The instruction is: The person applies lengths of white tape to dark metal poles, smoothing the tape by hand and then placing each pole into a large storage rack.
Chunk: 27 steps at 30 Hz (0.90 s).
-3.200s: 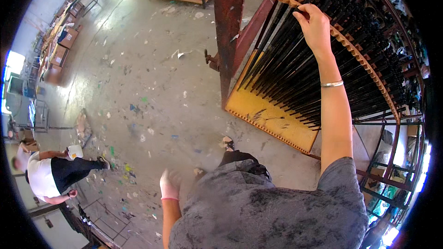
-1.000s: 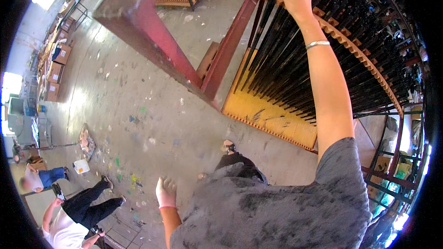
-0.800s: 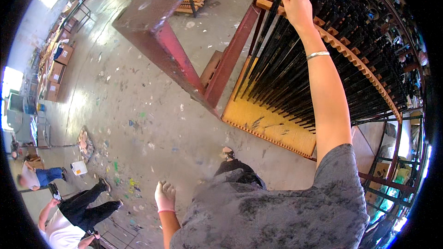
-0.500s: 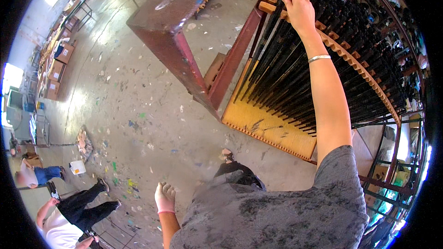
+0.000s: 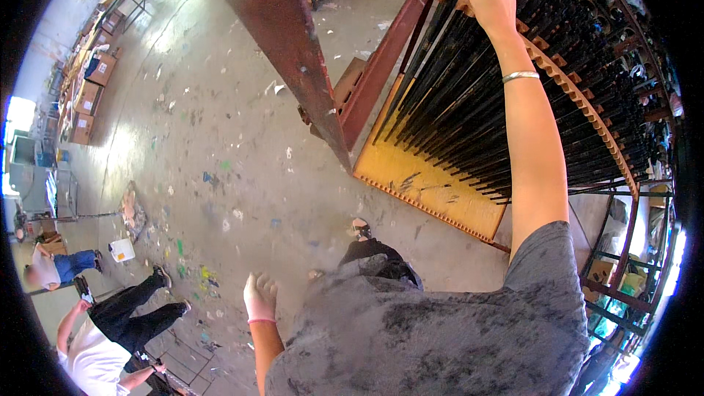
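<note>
My right hand reaches up to the top of a rack packed with long, thin black rods. Its thumb and forefinger are apart, beside the upper ends of the leftmost rods, and no rod shows clearly gripped. The rods lean side by side against a curved, notched wooden rail. Their lower ends fan out over a yellow wooden board with a toothed front edge. Low on the left, away from the rack, my left hand wears a pale glove; its fingers are curled in, with nothing visible in them.
A dark red steel frame stands just left of the rack. On the far left, one person in a white shirt and another in blue trousers are near a white container. Cardboard boxes line the left wall.
My right hand has risen slightly to the right, and its thumb and forefinger have spread wider. The red frame has shifted in view. My left hand is slightly higher, still curled.
</note>
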Motion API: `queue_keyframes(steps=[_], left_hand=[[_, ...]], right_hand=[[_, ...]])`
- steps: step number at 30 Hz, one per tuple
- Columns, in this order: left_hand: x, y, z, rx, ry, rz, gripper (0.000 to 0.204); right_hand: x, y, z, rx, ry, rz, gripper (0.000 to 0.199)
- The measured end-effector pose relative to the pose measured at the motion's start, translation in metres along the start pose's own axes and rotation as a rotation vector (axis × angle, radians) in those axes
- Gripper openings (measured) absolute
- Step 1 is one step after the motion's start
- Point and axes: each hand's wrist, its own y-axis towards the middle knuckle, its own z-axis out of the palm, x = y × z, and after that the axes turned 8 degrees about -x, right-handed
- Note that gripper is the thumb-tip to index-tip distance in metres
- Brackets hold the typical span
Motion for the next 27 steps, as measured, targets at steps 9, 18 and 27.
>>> queue_keyframes(steps=[9,18,27], left_hand=[[0.0,0.004,0.0,-0.038,0.006,0.002,0.045],[0.002,-0.002,0.003,-0.052,-0.005,-0.024,0.034],[0.016,0.006,-0.02,0.052,0.001,-0.024,0.04]], right_hand=[[0.011,0.001,-0.018,-0.035,0.115,0.097,0.034],[0.016,0.002,-0.035,-0.033,0.108,0.145,0.033],[0.003,-0.05,-0.068,-0.064,0.443,0.464,0.02]])
